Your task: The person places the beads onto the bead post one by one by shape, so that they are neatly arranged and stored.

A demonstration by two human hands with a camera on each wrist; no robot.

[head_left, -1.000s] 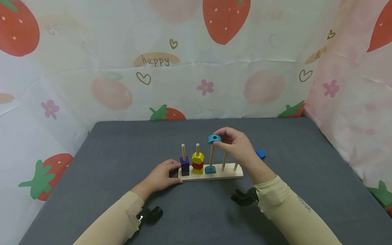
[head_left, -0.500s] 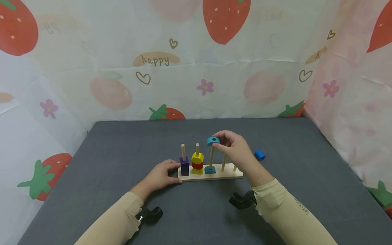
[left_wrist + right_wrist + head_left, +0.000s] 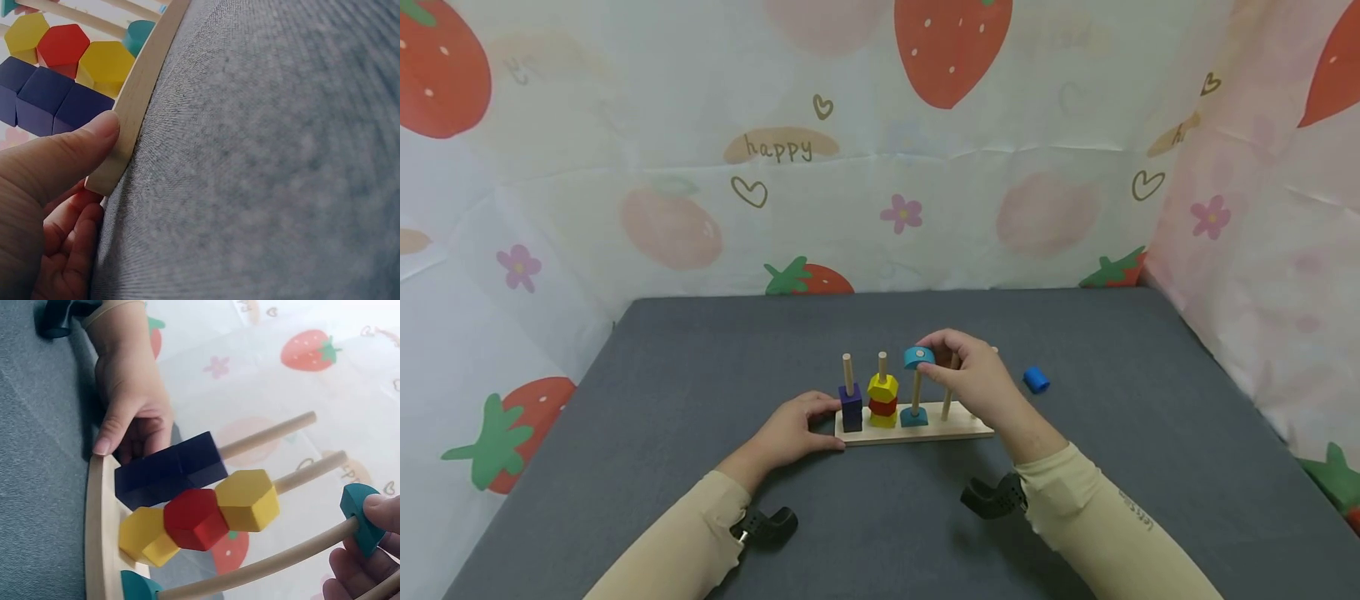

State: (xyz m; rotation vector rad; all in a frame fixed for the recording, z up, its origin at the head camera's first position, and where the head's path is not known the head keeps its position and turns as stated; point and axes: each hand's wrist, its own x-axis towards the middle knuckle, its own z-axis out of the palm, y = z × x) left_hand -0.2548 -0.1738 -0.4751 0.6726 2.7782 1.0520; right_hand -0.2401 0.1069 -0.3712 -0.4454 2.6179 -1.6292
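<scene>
My right hand [image 3: 976, 379] pinches a teal half-round block [image 3: 918, 359] between thumb and fingers at the top of the third peg. The peg's tip shows in the block's hole. Another teal half-round block [image 3: 914, 418] sits at the foot of that peg. My left hand [image 3: 792, 431] grips the left end of the wooden peg base [image 3: 955, 430], thumb at its near edge. Dark blue square blocks [image 3: 47, 94] are stacked on the first peg. Two yellow hexagonal blocks [image 3: 248, 499] with a red hexagonal block [image 3: 195, 520] between them fill the second.
A blue cylinder block [image 3: 1037, 380] lies on the grey table [image 3: 880, 517] to the right of the base. A bare fourth peg [image 3: 947, 400] stands close by my right hand, which partly covers the fifth. Printed fabric walls [image 3: 865, 183] rise behind the table.
My right hand has moved down and slightly left with the teal block, bringing it onto the third peg's tip. My left hand keeps its grip on the base.
</scene>
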